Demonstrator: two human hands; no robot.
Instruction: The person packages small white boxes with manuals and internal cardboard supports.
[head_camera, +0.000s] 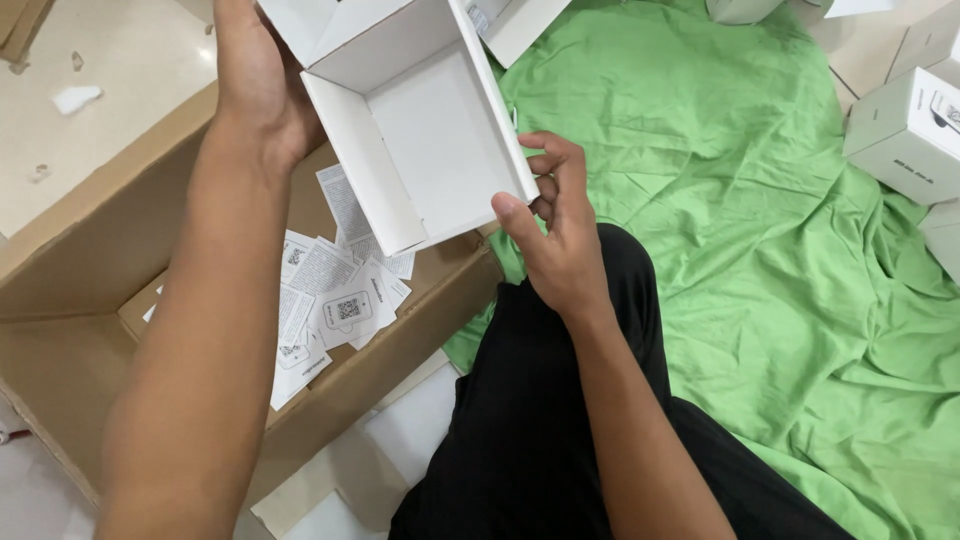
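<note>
Left grip (262, 85) clasped the far side of the open white box (425, 125); right grip (555, 225) pinched its near corner with thumb and fingers. I noted the box held tilted above a brown carton (90, 270) of loose paper leaflets (335, 295), beside a green cloth (760, 220). More white boxes (905, 130) sat at right.

A large brown cardboard carton (90, 270) lies at lower left, printed paper leaflets (330, 300) scattered inside. A crumpled green cloth (780, 260) fills the right, closed white boxes (905, 130) at upper right.
</note>
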